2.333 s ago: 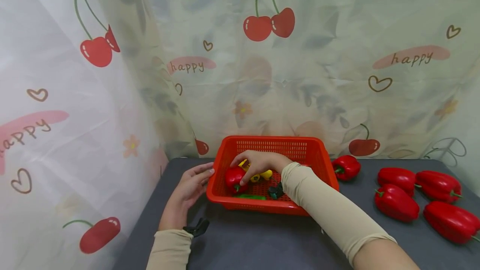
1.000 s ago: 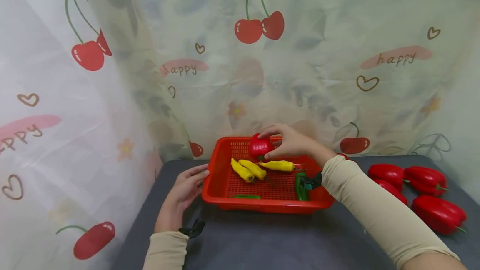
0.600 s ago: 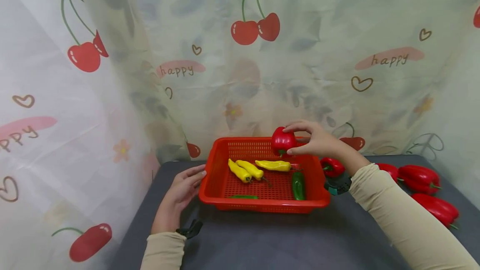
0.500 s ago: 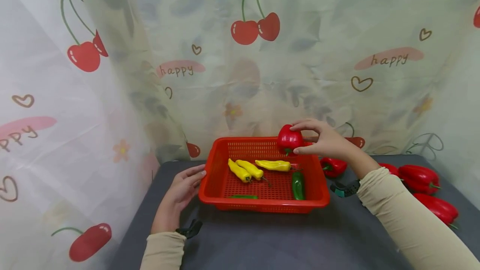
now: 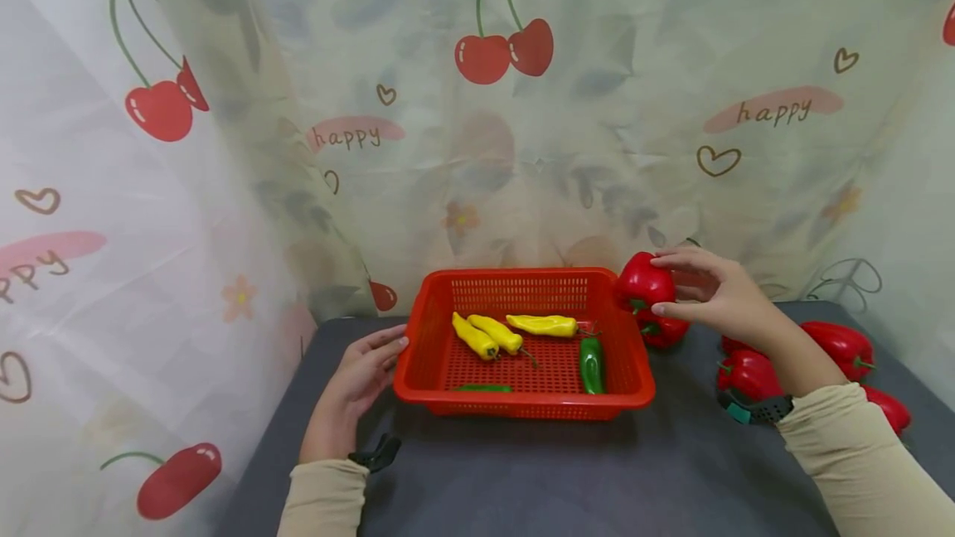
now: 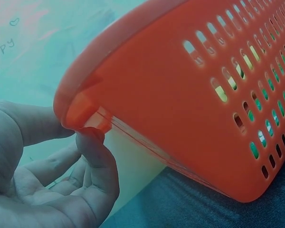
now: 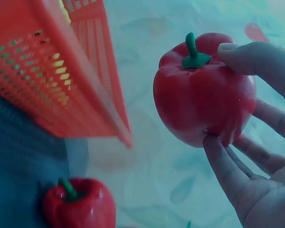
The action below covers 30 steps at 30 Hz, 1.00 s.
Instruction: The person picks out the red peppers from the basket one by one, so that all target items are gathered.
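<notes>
My right hand [image 5: 719, 292] grips a red bell pepper [image 5: 646, 280] between thumb and fingers, raised at the right end of the orange basket [image 5: 522, 398]. In the right wrist view this bell pepper [image 7: 204, 95] has its green stem up and hangs apart from the basket wall. A second red bell pepper [image 5: 662, 330] sits on the table just below it, partly hidden. My left hand [image 5: 361, 384] pinches the basket's left rim, thumb and finger meeting on it in the left wrist view. Inside the basket lie yellow peppers [image 5: 542, 326] and green peppers [image 5: 592, 365].
More red bell peppers [image 5: 749, 374] rest on the dark grey table [image 5: 522, 479] at the right, partly covered by my right forearm. A cherry-print curtain [image 5: 537, 147] hangs behind the table and along its left side.
My right hand has lifted the red bell pepper out of the basket and carried it rightward past the right rim. My left hand has stayed at the left rim.
</notes>
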Each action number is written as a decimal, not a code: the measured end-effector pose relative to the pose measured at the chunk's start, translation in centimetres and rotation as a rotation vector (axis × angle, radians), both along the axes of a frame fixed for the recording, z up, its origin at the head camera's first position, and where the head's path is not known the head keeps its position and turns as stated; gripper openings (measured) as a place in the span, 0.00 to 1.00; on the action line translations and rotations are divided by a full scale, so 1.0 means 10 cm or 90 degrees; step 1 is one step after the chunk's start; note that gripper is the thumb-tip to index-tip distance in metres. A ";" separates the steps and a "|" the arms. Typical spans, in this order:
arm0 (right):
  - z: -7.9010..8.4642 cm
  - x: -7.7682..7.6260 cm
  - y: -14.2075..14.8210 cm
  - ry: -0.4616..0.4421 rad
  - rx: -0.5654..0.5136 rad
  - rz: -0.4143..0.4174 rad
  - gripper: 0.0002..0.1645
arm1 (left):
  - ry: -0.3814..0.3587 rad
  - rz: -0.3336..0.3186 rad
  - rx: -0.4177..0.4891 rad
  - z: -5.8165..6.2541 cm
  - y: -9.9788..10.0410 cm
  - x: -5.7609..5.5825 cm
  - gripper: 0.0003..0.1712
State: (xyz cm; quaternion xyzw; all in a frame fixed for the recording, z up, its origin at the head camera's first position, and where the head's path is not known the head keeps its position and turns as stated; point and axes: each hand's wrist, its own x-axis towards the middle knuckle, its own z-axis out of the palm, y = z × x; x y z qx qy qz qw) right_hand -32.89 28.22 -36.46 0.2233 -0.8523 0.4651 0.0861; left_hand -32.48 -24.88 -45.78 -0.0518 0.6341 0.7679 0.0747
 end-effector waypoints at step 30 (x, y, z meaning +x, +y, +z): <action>-0.62 0.26 0.65 -0.093 0.127 -0.080 0.38 | 0.002 0.006 -0.017 -0.01 0.02 0.01 0.30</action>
